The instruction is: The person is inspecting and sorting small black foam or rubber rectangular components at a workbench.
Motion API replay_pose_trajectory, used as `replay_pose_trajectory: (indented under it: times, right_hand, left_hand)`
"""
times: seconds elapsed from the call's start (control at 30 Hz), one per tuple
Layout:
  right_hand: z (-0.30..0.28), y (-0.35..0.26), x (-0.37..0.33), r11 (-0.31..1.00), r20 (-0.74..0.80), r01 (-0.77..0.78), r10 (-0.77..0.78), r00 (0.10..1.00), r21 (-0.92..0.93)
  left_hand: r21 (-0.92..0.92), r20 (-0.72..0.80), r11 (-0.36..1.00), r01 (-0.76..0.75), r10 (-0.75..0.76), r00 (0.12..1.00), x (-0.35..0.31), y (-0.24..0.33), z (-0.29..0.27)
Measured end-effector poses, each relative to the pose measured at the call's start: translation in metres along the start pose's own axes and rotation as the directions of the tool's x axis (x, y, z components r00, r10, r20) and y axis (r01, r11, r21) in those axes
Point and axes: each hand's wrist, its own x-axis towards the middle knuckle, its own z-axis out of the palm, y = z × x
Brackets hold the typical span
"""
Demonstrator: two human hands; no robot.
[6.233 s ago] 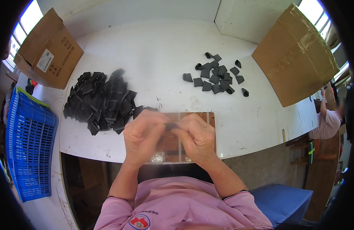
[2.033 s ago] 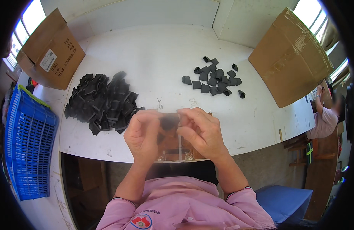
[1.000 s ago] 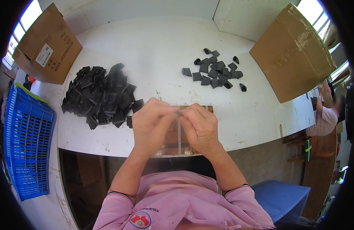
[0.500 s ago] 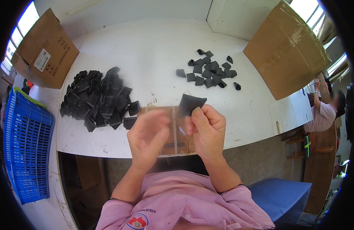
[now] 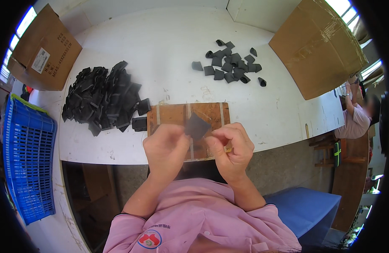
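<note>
A small dark fabric piece point(image 5: 197, 126), roughly square, is held up between my two hands over a brown wooden board point(image 5: 160, 114). My left hand point(image 5: 167, 145) pinches its left lower corner, and the fingertips of my right hand point(image 5: 231, 145) close on its right lower corner. To the left of the board lies a big heap of similar black pieces point(image 5: 99, 99), with a couple of single ones at its right edge. Farther back on the right, several black folded pieces point(image 5: 228, 63) are spread out, some standing curled with their openings showing.
A cardboard box point(image 5: 44, 50) stands at the back left, another cardboard box point(image 5: 319, 46) at the right. The white table point(image 5: 169, 50) bears everything. A blue plastic basket point(image 5: 32, 164) is at the left, a blue bin point(image 5: 306, 211) at lower right. A person point(image 5: 356, 114) sits beyond the table's right end.
My left hand has come over to grip the fabric piece, which my right hand alone held before. The piece has moved lower and slightly left. The view has shifted a little.
</note>
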Motion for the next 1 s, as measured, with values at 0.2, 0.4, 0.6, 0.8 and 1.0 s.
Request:
replay_pose_trajectory:
  times: [0.2, 0.4, 0.6, 0.8, 1.0]
  right_hand:
    - [0.004, -0.001, 0.005, 0.989, 0.064, 0.147, -0.149, 0.987, 0.028]
    - [0.007, 0.016, 0.001, 0.628, 0.110, 0.579, -0.623, 0.774, -0.520]
    - [0.005, 0.029, -0.001, 0.618, 0.191, 0.631, -0.627, 0.756, -0.469]
    - [0.004, 0.041, -0.009, 0.762, 0.186, 0.526, -0.494, 0.849, -0.377]
    - [-0.028, 0.070, 0.073, 0.965, -0.230, -0.263, 0.258, 0.938, 0.006]
  left_hand:
    - [0.022, 0.018, 1.000, 0.002, -0.002, 1.000, 0.000, -0.001, 0.004]
    - [0.507, -0.080, 0.800, -0.321, 0.415, 0.906, -0.005, 0.003, 0.015]
    - [0.437, -0.054, 0.849, -0.297, 0.355, 0.933, -0.006, -0.007, 0.012]
    - [0.369, 0.007, 0.901, -0.230, 0.245, 0.970, -0.006, -0.028, 0.006]
    - [0.742, -0.107, 0.663, -0.103, 0.268, 0.957, 0.046, -0.081, -0.049]
